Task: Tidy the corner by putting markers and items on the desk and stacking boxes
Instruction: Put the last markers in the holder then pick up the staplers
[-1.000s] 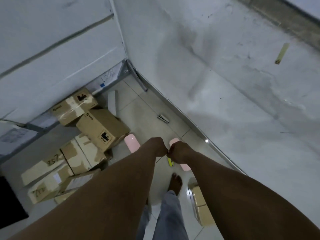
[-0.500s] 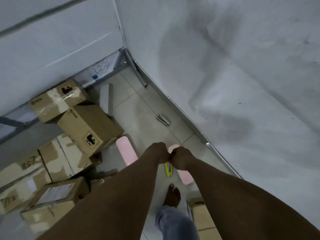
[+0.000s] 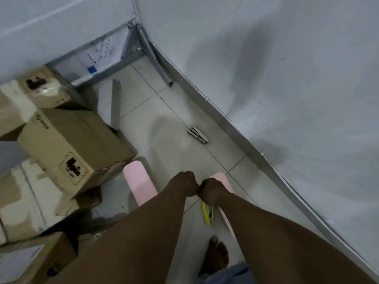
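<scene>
My left hand (image 3: 183, 183) and my right hand (image 3: 213, 191) are both closed into fists and touch knuckle to knuckle above the tiled floor. A yellow marker (image 3: 207, 214) sticks out from under my right fist, pointing back toward me. What my left fist holds, if anything, is hidden. Several brown cardboard boxes lie jumbled to the left; the nearest large box (image 3: 69, 148) is tilted, with a taped box (image 3: 39, 89) behind it. A small silver metal item (image 3: 198, 135) lies on the floor near the wall.
Two flat pink items lie on the floor, one pink item (image 3: 139, 185) left of my hands, the other (image 3: 226, 203) under my right arm. A grey board (image 3: 114, 105) leans by the boxes. Metal frame legs (image 3: 155, 60) fill the corner. My bare foot (image 3: 217, 255) stands below.
The view has dipped and closed in on the corner floor. My fists stay together and sit lower over the pink items; more of the yellow marker shows below my right fist.
</scene>
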